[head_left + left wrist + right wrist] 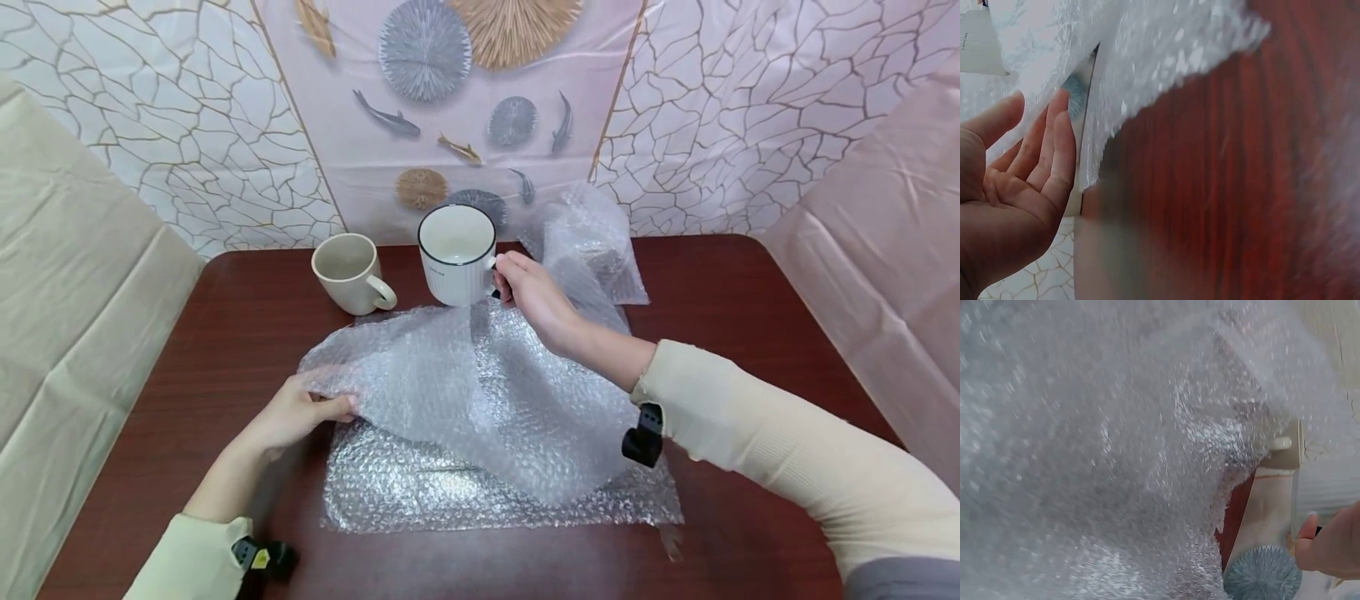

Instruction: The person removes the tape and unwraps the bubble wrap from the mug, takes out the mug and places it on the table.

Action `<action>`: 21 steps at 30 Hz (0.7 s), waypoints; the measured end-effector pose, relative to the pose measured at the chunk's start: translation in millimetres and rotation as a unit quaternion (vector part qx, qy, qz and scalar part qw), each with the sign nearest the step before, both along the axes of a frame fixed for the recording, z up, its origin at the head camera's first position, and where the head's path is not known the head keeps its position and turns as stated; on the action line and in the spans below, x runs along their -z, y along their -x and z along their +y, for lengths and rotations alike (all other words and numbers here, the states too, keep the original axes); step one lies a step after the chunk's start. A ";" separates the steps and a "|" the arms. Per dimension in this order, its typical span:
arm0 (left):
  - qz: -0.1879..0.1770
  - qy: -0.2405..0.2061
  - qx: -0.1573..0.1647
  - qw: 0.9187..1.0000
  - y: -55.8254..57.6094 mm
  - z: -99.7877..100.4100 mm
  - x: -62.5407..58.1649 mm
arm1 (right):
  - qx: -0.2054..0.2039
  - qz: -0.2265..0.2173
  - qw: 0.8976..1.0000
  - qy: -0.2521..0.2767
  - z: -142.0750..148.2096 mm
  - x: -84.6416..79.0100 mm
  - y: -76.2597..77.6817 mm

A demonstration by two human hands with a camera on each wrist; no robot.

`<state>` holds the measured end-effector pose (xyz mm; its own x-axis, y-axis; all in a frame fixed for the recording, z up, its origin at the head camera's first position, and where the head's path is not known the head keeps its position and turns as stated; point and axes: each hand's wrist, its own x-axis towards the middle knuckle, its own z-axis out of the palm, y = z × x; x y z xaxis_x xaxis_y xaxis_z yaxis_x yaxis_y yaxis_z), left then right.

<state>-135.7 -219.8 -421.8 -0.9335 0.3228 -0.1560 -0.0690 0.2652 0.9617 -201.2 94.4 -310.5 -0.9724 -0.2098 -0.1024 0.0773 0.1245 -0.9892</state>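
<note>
My right hand grips the handle of a white ribbed mug with a black rim. The mug is upright, over the far edge of the bubble wrap. In the right wrist view, part of that mug shows beside the fingers. My left hand is at the left edge of the wrap's raised upper layer, its fingers seen through the film. In the left wrist view the fingers are only slightly bent, thumb apart from them. A beige mug stands at the back left, handle toward the right.
A bubble-wrapped bundle sits at the back right of the dark red wooden table. A lower bubble wrap layer lies flat toward the front. Patterned cloth hangs right behind the table, with plain cloth walls at both sides.
</note>
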 end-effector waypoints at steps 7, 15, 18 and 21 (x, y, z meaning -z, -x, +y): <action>-0.025 -0.002 0.026 0.999 12.6 -5.4 3.3 | 0.016 -0.005 1.000 -0.025 -8.1 8.7 26.3; -0.066 -0.015 0.022 0.997 20.8 -8.1 7.5 | 0.021 -0.014 0.999 -0.039 -14.1 25.1 51.6; -0.077 -0.023 0.009 0.997 21.8 -9.4 8.5 | 0.023 -0.015 0.999 -0.033 -16.8 31.7 58.4; -0.074 -0.032 -0.004 0.997 23.2 -9.7 9.2 | 0.029 -0.017 0.999 -0.033 -18.7 39.2 64.8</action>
<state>-158.9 -229.4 -430.9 -0.9048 0.3283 -0.2711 -0.2126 0.2033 0.9557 -266.0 75.7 -349.7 -0.9784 -0.1457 -0.1467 0.1190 0.1833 -0.9758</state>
